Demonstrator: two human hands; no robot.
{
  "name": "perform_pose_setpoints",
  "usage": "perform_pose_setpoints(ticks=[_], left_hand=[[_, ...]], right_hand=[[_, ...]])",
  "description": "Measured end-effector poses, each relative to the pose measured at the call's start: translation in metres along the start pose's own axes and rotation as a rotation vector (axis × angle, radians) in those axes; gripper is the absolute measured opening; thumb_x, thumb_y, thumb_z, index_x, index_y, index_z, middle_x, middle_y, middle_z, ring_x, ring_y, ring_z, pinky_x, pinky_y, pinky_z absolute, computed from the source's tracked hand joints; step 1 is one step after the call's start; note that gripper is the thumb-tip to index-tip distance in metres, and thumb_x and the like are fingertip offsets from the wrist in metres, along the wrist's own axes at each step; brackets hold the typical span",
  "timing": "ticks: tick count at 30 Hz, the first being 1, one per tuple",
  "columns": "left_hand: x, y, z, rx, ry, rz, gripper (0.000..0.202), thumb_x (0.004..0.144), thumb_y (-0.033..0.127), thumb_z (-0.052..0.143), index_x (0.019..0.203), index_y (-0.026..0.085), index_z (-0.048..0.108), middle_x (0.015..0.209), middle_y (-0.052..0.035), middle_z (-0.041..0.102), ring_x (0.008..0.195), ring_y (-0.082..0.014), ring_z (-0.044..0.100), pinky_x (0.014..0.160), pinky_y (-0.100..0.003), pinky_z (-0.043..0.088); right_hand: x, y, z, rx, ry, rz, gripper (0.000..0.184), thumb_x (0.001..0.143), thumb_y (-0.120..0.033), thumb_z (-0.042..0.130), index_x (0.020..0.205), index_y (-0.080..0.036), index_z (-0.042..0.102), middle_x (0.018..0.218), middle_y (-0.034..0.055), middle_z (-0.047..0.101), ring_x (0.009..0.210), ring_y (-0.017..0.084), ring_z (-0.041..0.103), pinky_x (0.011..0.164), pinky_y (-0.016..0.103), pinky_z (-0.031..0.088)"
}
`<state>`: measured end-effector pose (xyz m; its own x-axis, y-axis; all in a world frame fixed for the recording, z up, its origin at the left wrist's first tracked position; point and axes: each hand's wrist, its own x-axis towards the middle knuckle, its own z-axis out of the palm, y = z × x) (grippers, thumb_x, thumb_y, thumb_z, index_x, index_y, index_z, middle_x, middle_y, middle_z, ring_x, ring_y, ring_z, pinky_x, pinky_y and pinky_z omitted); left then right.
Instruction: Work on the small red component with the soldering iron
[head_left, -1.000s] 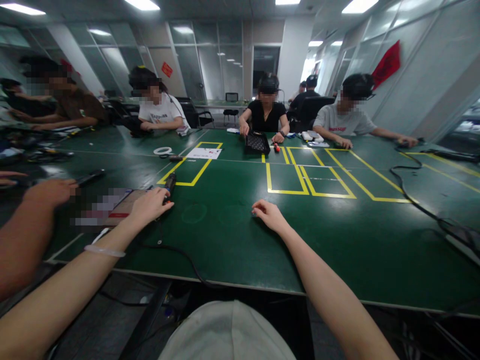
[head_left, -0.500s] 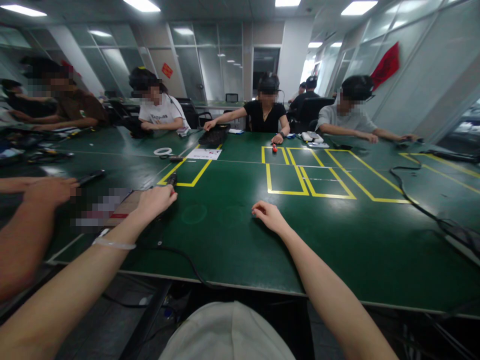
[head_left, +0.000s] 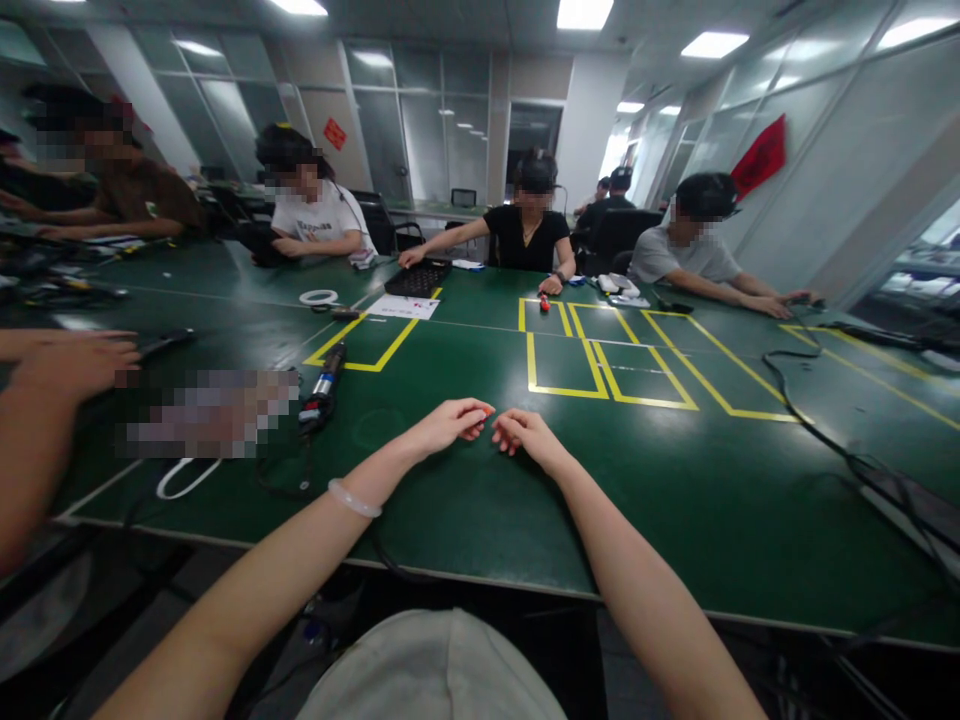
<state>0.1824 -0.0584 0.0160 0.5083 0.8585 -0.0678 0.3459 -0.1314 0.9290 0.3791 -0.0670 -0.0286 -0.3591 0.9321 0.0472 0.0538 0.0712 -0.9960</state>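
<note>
My left hand (head_left: 450, 422) rests on the green table (head_left: 480, 500) with its fingers stretched towards my right hand, holding nothing; a pale bracelet (head_left: 354, 498) circles that wrist. My right hand (head_left: 529, 435) lies just to its right, fingers curled in with the tips pinched down on the table. Whether anything is in them is hidden. The fingertips of the two hands almost touch. A black electric screwdriver (head_left: 324, 385) with a cable lies free on the table to the left of my left hand.
A blurred flat box (head_left: 202, 410) and a white loop (head_left: 184, 478) lie at the left, beside a neighbour's hand (head_left: 67, 365). Yellow tape rectangles (head_left: 570, 360) mark the middle. Black cables (head_left: 825, 420) run along the right. Several people sit at the far side.
My left hand has let go of the screwdriver and swung right to meet my right hand. The right hand barely moved. The view tilted down slightly.
</note>
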Motion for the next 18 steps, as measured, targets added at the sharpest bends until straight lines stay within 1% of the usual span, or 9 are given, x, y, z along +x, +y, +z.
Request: perform_pose_setpoints(ticks=[3,5,7,9,12,15,18], left_hand=[[0.002,-0.009,0.009,0.096,-0.015,0.061,0.043,0.090,0.042,0.043,0.120,0.015,0.058,0.092,-0.0053,0.067,0.078,-0.0132,0.060,0.074,-0.028,0.049],[0.000,-0.011,0.012,0.206,0.014,0.135,0.043,0.091,0.041,0.041,0.122,0.017,0.059,0.100,-0.0066,0.067,0.083,-0.0145,0.060,0.077,-0.028,0.048],[-0.002,-0.010,0.014,0.347,0.059,0.223,0.040,0.092,0.039,0.041,0.122,0.019,0.060,0.104,-0.0069,0.065,0.087,-0.0154,0.059,0.081,-0.029,0.047],[-0.006,-0.008,0.015,0.486,0.093,0.299,0.039,0.094,0.037,0.040,0.123,0.022,0.060,0.103,-0.0062,0.062,0.091,-0.0159,0.058,0.086,-0.029,0.045],[-0.010,-0.004,0.018,0.635,0.143,0.362,0.038,0.095,0.035,0.039,0.126,0.026,0.058,0.102,-0.0050,0.059,0.095,-0.0163,0.057,0.087,-0.028,0.044],[-0.012,-0.005,0.020,0.693,0.184,0.389,0.037,0.094,0.034,0.040,0.128,0.028,0.056,0.104,-0.0042,0.058,0.098,-0.0170,0.056,0.085,-0.028,0.045],[-0.011,-0.009,0.021,0.641,0.223,0.410,0.041,0.091,0.033,0.047,0.132,0.027,0.050,0.102,-0.0041,0.058,0.095,-0.0175,0.057,0.085,-0.030,0.046]], right_hand=[[0.000,0.001,0.001,0.101,-0.022,0.043,0.034,0.084,-0.049,0.056,0.083,-0.015,0.058,0.069,0.0025,0.064,0.053,0.009,0.057,0.044,0.018,0.044],[-0.001,0.001,0.002,0.127,-0.011,0.063,0.036,0.083,-0.051,0.056,0.081,-0.015,0.057,0.068,0.0023,0.063,0.052,0.009,0.057,0.043,0.018,0.043],[-0.001,0.001,0.002,0.133,0.005,0.077,0.036,0.082,-0.052,0.059,0.080,-0.015,0.056,0.068,0.0019,0.062,0.051,0.009,0.056,0.042,0.018,0.043],[-0.002,-0.001,0.003,0.135,0.012,0.077,0.036,0.080,-0.052,0.061,0.079,-0.016,0.055,0.067,0.0015,0.062,0.050,0.009,0.056,0.041,0.018,0.043],[-0.004,-0.003,0.003,0.140,0.011,0.069,0.037,0.077,-0.051,0.066,0.079,-0.016,0.053,0.067,0.0009,0.062,0.050,0.008,0.055,0.040,0.018,0.043],[-0.003,-0.001,0.003,0.144,0.012,0.046,0.037,0.074,-0.049,0.069,0.082,-0.016,0.054,0.068,0.0007,0.063,0.050,0.008,0.055,0.040,0.018,0.043],[0.000,0.003,0.001,0.147,0.017,0.001,0.036,0.071,-0.045,0.071,0.086,-0.016,0.055,0.070,0.0007,0.064,0.052,0.009,0.056,0.043,0.019,0.044]])
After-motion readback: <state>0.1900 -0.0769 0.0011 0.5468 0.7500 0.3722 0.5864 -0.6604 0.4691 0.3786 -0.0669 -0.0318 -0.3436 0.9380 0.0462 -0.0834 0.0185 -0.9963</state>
